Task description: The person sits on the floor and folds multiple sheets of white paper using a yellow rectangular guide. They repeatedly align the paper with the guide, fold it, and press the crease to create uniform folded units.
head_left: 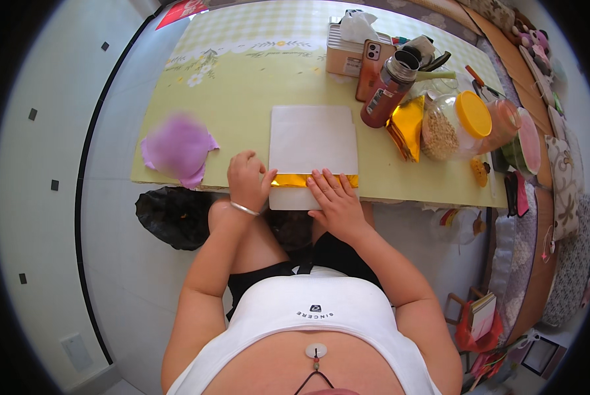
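Note:
A white rectangular sheet point(313, 138) lies at the near edge of the table, its lower part reaching over the edge. A shiny gold foil strip point(297, 180) runs across it near the bottom. My right hand point(340, 203) lies flat with fingers spread on the strip's right part and the white surface below. At the strip's left end is my left hand point(245, 183), fingers loosely bent and thumb apart from them, with nothing visible in its grasp. The thumb side touches or nearly touches the sheet's left edge; which of these I cannot tell.
A purple cloth-like piece point(180, 148) lies at the left. To the right stand a dark red bottle point(387, 92), a phone point(373, 62), a tissue box point(342, 56), folded gold foil point(408, 125) and a yellow-lidded jar point(440, 131). A black bag point(173, 217) hangs below the table edge.

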Motion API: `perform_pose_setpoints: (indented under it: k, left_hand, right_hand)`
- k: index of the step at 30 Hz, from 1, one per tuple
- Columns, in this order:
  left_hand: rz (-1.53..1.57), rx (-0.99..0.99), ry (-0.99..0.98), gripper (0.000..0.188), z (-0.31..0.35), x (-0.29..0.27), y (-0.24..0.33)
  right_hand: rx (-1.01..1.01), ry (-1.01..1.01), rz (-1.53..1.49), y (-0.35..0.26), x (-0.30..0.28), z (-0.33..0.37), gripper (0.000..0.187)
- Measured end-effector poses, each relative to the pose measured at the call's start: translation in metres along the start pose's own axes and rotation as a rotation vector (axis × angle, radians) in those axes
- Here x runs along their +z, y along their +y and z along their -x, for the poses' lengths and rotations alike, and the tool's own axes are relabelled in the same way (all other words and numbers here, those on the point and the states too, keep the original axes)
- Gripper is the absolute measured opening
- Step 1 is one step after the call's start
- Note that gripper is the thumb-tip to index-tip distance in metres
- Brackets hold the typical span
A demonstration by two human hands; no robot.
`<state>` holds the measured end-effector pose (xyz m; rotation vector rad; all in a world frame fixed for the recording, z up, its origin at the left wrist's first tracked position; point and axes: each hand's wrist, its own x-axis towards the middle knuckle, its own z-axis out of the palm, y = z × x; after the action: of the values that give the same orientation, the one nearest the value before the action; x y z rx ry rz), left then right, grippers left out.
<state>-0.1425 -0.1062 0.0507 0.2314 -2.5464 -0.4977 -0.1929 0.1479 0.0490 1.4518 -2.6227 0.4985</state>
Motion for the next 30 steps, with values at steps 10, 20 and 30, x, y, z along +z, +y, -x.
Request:
perform_pose_setpoints:
  k: [10,20,30]
  left_hand:
    - [-0.133,0.281,-0.422,0.106,0.047,-0.004,0.056]
    - [-0.213,0.240,-0.256,0.057,0.024,-0.022,0.053]
    - [-0.201,0.422,-0.279,0.017,-0.011,0.009,0.088]
  right_hand:
    - [0.016,0.046,-0.044,0.020,-0.006,0.007,0.062]
    - [-0.046,0.090,0.084,0.045,-0.031,-0.002,0.037]
    - [-0.090,0.052,0.171,0.044,-0.034,-0.026,0.003]
